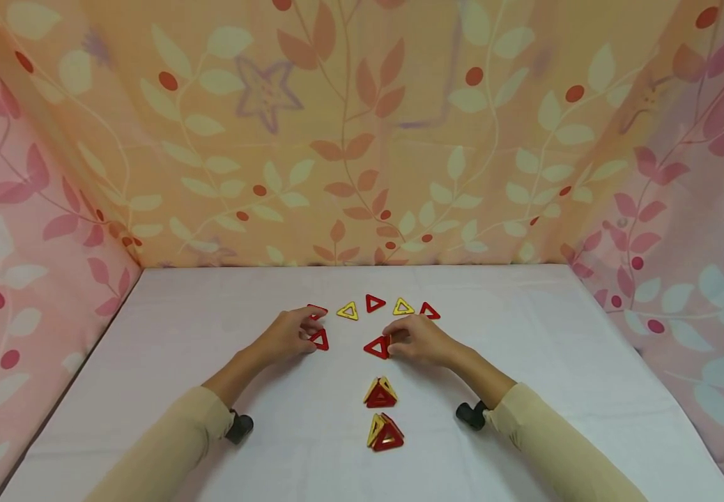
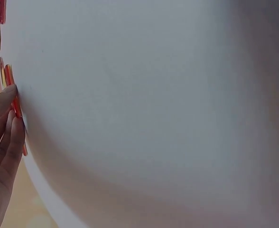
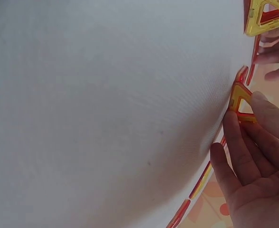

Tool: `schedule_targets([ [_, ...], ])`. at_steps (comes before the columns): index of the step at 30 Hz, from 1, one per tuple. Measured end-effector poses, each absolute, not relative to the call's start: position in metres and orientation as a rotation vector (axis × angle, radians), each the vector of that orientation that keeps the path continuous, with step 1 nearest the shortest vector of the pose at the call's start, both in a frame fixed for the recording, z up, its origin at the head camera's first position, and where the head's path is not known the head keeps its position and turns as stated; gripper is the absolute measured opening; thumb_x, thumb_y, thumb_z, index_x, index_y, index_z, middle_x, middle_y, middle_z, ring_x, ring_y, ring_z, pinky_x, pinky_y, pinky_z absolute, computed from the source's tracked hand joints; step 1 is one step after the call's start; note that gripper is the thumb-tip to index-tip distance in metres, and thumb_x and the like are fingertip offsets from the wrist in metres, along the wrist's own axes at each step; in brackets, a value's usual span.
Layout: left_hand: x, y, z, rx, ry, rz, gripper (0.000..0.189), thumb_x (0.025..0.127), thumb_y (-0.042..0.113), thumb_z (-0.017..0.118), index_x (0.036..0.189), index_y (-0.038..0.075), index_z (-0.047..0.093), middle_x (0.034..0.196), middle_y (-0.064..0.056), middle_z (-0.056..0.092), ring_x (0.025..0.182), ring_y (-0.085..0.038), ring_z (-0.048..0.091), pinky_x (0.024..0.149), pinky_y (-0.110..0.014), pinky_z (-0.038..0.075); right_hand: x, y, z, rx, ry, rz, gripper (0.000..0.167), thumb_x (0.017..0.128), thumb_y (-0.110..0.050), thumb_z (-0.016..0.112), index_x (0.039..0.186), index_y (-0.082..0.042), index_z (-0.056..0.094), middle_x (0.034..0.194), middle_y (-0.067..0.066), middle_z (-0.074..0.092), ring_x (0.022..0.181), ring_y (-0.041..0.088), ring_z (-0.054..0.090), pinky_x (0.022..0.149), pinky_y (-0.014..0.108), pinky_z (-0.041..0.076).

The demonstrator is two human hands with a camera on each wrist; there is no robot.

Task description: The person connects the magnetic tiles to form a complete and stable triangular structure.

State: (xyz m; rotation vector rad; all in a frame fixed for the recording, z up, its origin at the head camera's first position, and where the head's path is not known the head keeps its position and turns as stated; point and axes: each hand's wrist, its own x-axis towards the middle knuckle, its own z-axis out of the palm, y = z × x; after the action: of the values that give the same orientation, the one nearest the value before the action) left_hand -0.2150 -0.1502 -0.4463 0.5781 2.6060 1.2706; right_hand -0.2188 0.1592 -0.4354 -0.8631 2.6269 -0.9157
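In the head view my left hand (image 1: pixel 288 336) pinches a red triangle tile (image 1: pixel 326 340) between thumb and fingers. Another red triangle (image 1: pixel 319 307) lies just beyond, partly hidden by that hand's fingers. My right hand (image 1: pixel 423 339) holds a yellow triangle tile (image 3: pixel 235 102) on edge, thumb on one side and fingers on the other. Only a thin strip of it shows from above. Right beside it sits a red triangle (image 1: pixel 375 341). Nearer me stand two small pyramids of red and yellow tiles, one (image 1: pixel 380 404) behind the other (image 1: pixel 389 446).
Beyond my hands, a curved row holds a yellow triangle (image 1: pixel 356 312), a red one (image 1: pixel 368 303), a second yellow one (image 1: pixel 403 313) and a red one (image 1: pixel 432 310). They lie on a white-covered table (image 1: pixel 148 362). Floral curtains (image 1: pixel 349 139) enclose its back and sides.
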Motion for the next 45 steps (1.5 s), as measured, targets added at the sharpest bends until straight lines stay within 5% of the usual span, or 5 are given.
schedule_targets([
  [17,-0.217,-0.116,-0.447,0.530,2.720,1.173,0.055,0.080,-0.003,0.079,0.131,0.005,0.060,0.113,-0.007,0.072,0.100,-0.020,0.065,0.088,-0.035,0.056,-0.218,0.159,-0.435,-0.879,2.608,-0.945,0.029,0.087,-0.009,0.076,0.115,-0.002,0.072,0.109,0.003,0.073,0.097,0.011,0.067,0.090,0.033,0.054],
  [45,-0.217,-0.092,-0.448,0.629,2.632,1.340,0.040,0.085,-0.010,0.069,0.124,-0.001,0.064,0.118,-0.014,0.068,0.107,-0.028,0.063,0.094,-0.041,0.053,-0.216,0.160,-0.435,-0.894,2.613,-0.959,0.028,0.087,-0.008,0.076,0.114,0.000,0.071,0.108,0.005,0.073,0.097,0.014,0.068,0.090,0.035,0.054],
])
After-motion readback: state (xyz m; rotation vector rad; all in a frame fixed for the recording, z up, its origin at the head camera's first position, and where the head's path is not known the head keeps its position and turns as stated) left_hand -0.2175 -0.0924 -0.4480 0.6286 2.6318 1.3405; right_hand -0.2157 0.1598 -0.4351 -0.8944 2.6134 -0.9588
